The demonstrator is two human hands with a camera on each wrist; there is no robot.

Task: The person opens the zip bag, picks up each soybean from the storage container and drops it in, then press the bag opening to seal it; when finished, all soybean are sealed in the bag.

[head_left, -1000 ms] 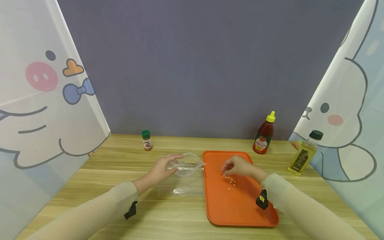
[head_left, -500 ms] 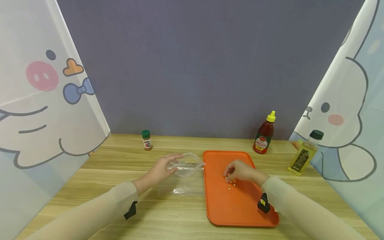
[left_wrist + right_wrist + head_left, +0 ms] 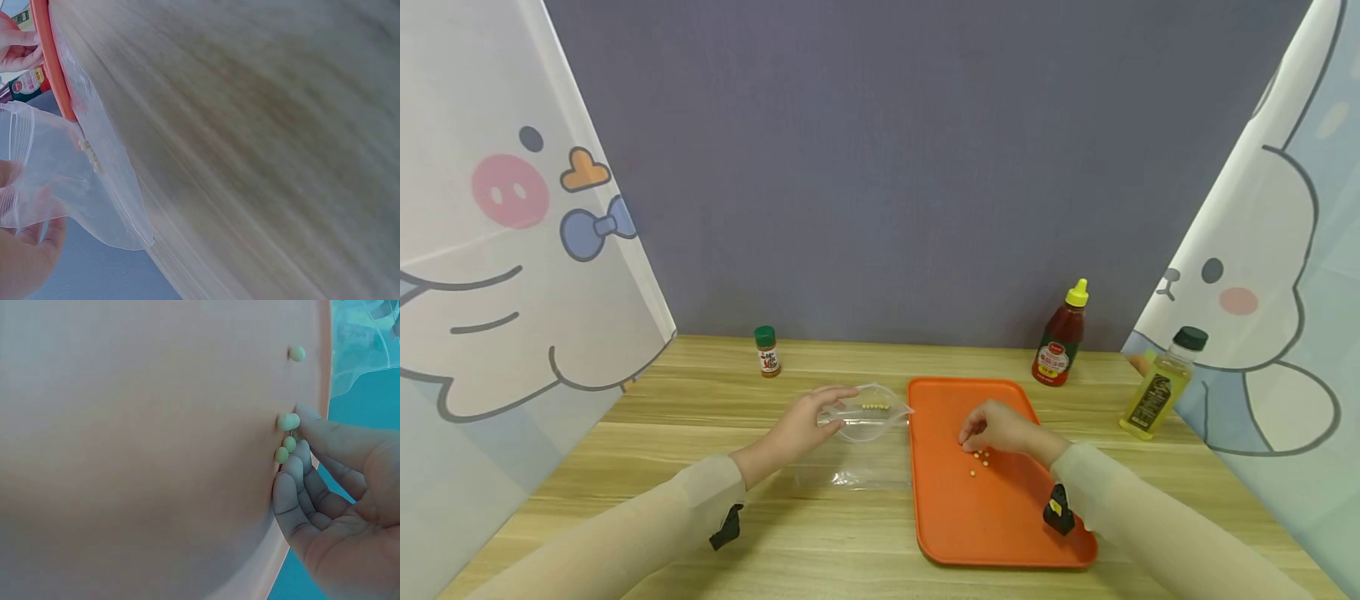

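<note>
My left hand [image 3: 808,421] holds the mouth of a clear zip bag [image 3: 857,479] apart, thumb on one side and fingers on the other. A short row of pale soybeans [image 3: 876,407] shows inside the bag. Low over the orange tray [image 3: 1000,525], my right hand [image 3: 1003,429] brings thumb and fingertips together. In the right wrist view a yellowish sliver of a soybean [image 3: 298,434] shows between them, mostly hidden. Several loose soybeans [image 3: 282,454] lie right at the fingertips, and a single soybean [image 3: 297,354] lies farther off on the tray.
A small green-capped spice jar [image 3: 767,352] stands at the back left. Behind the tray on the right is a red sauce bottle [image 3: 1056,346] with a yellow tip. An oil bottle [image 3: 1161,392] stands farther right. The grey partition [image 3: 880,183] rises behind the wooden table [image 3: 700,417].
My right hand has moved slightly nearer and to the right, over the soybeans, and its fingertips have come together. Fewer loose soybeans show on the tray. The left hand and bag stay put.
</note>
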